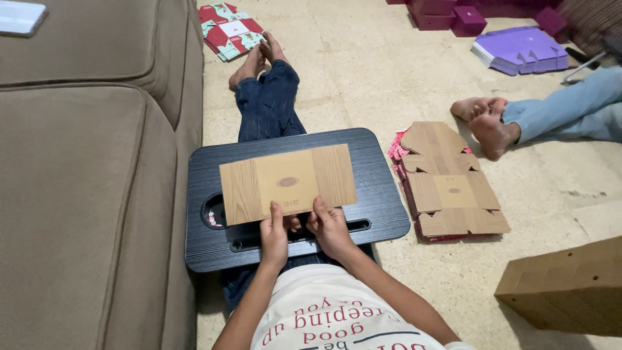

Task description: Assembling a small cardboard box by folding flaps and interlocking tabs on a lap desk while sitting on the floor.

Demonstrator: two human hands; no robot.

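Both hands [301, 230] hold a flat, wood-grain brown cardboard blank [288, 183].

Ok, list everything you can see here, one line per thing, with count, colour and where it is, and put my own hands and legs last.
flat cardboard sheet: one, tan wood-grain, on the lap desk, held at its near edge
lap desk: one, black, across the legs
sofa: one, brown, left
phone-like device: one, white, on the sofa, top left
flat box blanks: a stack, tan over pink, floor right of the desk
red and green flat boxes: a pile, floor beyond the feet
purple flat boxes: a pile, top right
magenta boxes: several, top edge
brown cardboard stack: one, lower right
another person's legs: light blue jeans, barefoot, right
own legs: dark jeans, barefoot
left hand: on the sheet's near edge
right hand: on the sheet's near edge
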